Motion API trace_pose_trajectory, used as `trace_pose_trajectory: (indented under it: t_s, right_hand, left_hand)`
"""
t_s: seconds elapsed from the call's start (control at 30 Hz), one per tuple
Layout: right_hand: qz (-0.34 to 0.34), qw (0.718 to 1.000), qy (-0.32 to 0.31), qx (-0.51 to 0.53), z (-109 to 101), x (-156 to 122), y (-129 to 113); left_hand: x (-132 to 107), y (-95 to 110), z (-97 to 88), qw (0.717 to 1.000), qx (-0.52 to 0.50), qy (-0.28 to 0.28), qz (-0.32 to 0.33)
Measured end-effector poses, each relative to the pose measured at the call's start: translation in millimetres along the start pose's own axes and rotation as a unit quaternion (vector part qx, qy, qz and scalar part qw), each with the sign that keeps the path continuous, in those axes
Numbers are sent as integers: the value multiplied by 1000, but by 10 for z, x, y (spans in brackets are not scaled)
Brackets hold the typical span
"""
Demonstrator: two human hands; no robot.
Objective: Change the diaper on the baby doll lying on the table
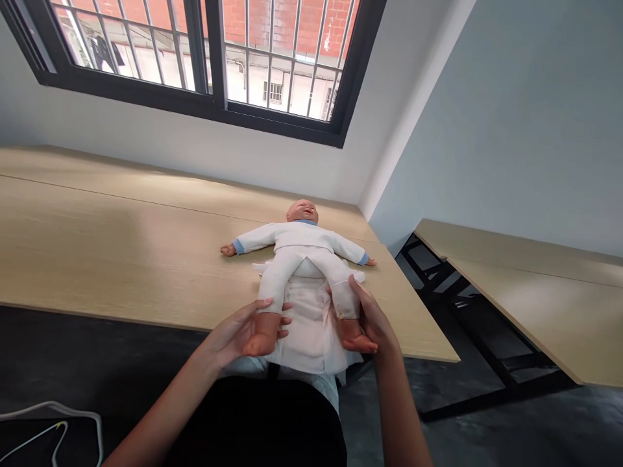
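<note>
A baby doll (pixel 304 237) in a white top with blue cuffs lies on its back on the wooden table, head toward the window and arms spread. Under its hips and between its legs, an unfolded white diaper (pixel 307 324) reaches past the table's front edge. My left hand (pixel 238 331) is wrapped round the doll's lower leg on the left, fingers showing on the inner side. Round the other lower leg, my right hand (pixel 374 318) is closed, its thumb on top near the knee; most of its fingers are hidden behind the leg.
The table (pixel 121 253) runs left along the wall below a barred window (pixel 209 65). Beyond a gap at the right stands a second table (pixel 535 292) on a black metal frame. A white tubular frame (pixel 58 408) shows at the lower left.
</note>
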State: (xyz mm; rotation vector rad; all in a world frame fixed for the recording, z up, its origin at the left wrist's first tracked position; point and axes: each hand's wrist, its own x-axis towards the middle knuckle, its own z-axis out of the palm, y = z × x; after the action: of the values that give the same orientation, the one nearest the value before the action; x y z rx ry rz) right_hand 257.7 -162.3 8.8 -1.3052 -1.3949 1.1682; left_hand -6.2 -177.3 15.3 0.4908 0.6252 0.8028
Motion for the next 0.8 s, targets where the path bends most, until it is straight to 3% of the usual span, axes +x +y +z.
trace_pose_trajectory:
  t_s: [0.2, 0.3, 0.37, 0.43, 0.5, 0.6, 0.67, 0.8]
  right_hand:
    - [31, 998, -26, 57, -178, 76, -39]
    - [32, 999, 3, -2, -277, 109, -41]
    - [14, 994, 65, -90, -294, 57, -71]
    - [-31, 959, 150, -237, -223, -83, -131]
    - [-115, 898, 185, -383, -50, -292, -194]
    - [-246, 843, 40, -477, 318, -597, -200]
    - [-278, 814, -21, -509, 538, -704, -109]
    - [-320, 793, 6, -519, 722, -652, 120]
  left_hand:
    - [-113, 178, -86, 989, 100, 63, 92]
    - [-44, 204, -98, 987, 93, 63, 112]
    - [53, 236, -114, 988, 98, 46, 109]
    - [182, 294, -123, 989, 113, 33, 94]
    - [333, 369, -118, 989, 129, 23, 73]
    - [572, 457, -83, 985, 155, -2, 76]
    - [712, 471, -55, 977, 178, -8, 120]
    - [865, 456, -9, 957, 210, 31, 198]
